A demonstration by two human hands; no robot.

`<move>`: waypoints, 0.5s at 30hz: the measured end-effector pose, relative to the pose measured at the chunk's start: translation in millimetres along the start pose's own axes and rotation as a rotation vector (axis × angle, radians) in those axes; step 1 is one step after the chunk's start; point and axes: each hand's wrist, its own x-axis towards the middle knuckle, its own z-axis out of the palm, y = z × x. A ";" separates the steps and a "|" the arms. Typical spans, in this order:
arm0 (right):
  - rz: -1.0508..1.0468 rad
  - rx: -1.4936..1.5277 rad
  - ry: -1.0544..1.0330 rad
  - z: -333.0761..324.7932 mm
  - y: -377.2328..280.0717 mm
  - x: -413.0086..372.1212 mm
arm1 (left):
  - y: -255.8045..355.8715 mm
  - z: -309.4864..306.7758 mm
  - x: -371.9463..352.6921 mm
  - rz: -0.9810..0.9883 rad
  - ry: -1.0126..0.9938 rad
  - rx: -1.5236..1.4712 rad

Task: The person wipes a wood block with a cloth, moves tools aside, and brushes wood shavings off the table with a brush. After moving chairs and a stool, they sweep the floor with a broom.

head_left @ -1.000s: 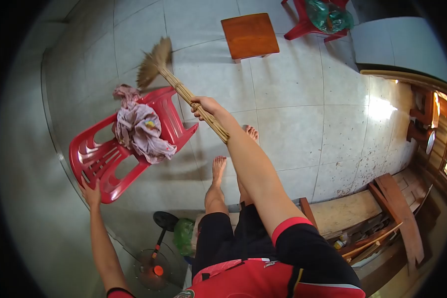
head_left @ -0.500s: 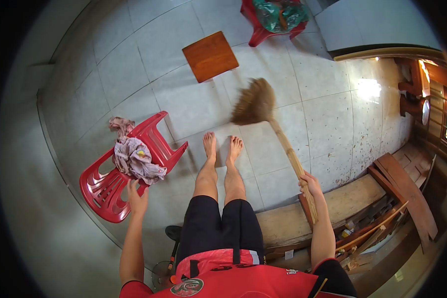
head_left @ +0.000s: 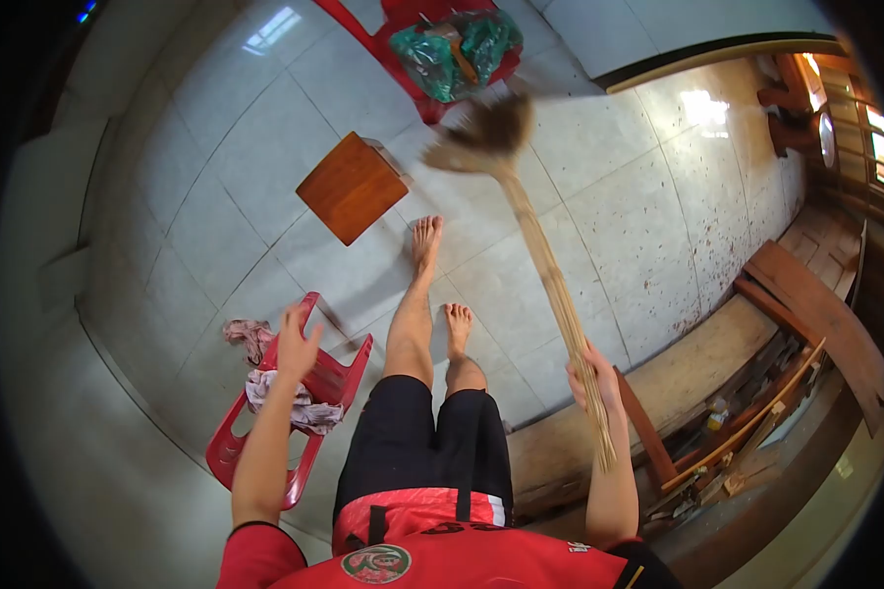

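My right hand (head_left: 596, 378) is wrapped round the wooden-coloured handle of a broom (head_left: 552, 275). The broom slants away over the tiles, and its motion-blurred brush end lies close to a far red chair (head_left: 432, 98). On the left, my left hand (head_left: 298, 346) is empty with its fingers apart. It overlaps the near red plastic chair (head_left: 336, 378) in this view. A crumpled pale pink cloth (head_left: 314, 412) rests on that chair, and another bunched cloth (head_left: 250, 339) shows at its far side.
A brown wooden stool (head_left: 352, 188) stands ahead of my feet. A green plastic bag (head_left: 462, 54) sits on the far chair. Dark bits of debris (head_left: 673, 236) are scattered over the tiled floor on the right. Wooden planks (head_left: 820, 324) and other boards lie along the right side.
I have stepped forward, so the stool and chairs sit nearer. The broom's brush end has swung farther away, towards the far chair. My left hand has risen away from the near chair's backrest.
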 end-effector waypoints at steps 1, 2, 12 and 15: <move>0.018 0.026 -0.082 8.7 -10.1 31.1 | 11.3 -10.7 34.2 0.007 0.007 -0.058; 0.014 -0.004 -0.083 21.5 -19.5 60.0 | 26.3 -22.1 76.0 0.020 0.017 -0.119; 0.043 -0.030 0.377 0.3 -29.2 76.0 | 269.8 -216.4 490.0 0.398 0.432 -0.201; -0.031 -0.100 0.571 -26.3 -15.0 37.5 | 294.3 -217.8 556.7 0.520 0.430 0.023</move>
